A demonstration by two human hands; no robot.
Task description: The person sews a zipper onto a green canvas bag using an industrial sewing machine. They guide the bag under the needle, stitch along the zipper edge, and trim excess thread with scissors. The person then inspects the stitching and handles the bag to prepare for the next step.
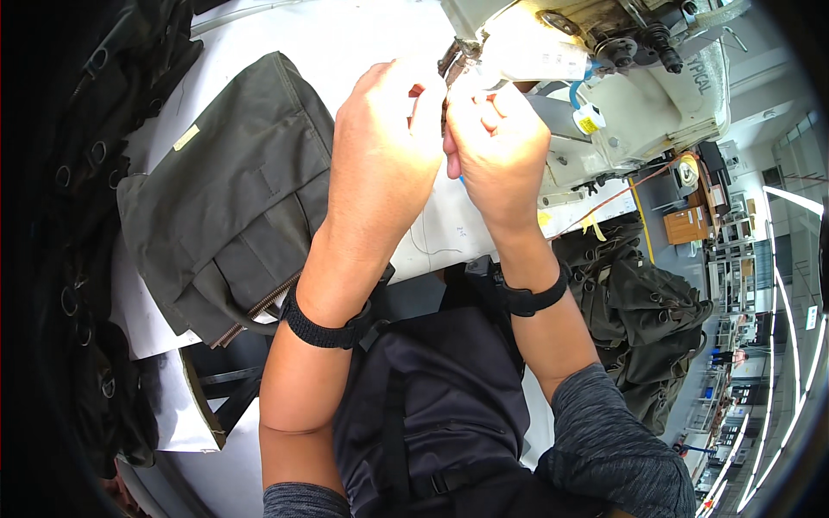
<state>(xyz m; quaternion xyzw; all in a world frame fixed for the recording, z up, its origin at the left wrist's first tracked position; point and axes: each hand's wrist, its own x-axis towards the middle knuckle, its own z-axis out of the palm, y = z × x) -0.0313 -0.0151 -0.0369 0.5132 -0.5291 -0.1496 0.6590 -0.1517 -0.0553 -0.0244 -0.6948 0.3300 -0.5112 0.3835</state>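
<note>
Both of my hands are raised side by side at the needle end of a sewing machine [553, 60]. My left hand [380, 151] has its fingers bent and drawn together beside the dark metal presser-foot parts [460, 59]. Thumb and forefinger of my right hand [503, 151] are pinched just right of them, almost touching the left fingertips. Whatever lies between the fingers is too small or hidden to name, and glare from the machine's lamp washes out part of this spot. To the left of my left hand, a dark green bag [242, 181] with a zipper lies on the white table [436, 220].
More dark green bags with metal rings [82, 250] are heaped along the left edge. Another pile of them [639, 302] is at the right, below the machine. A loose dark thread lies on the table near my wrists. Shelving and a cardboard box [686, 224] stand farther right.
</note>
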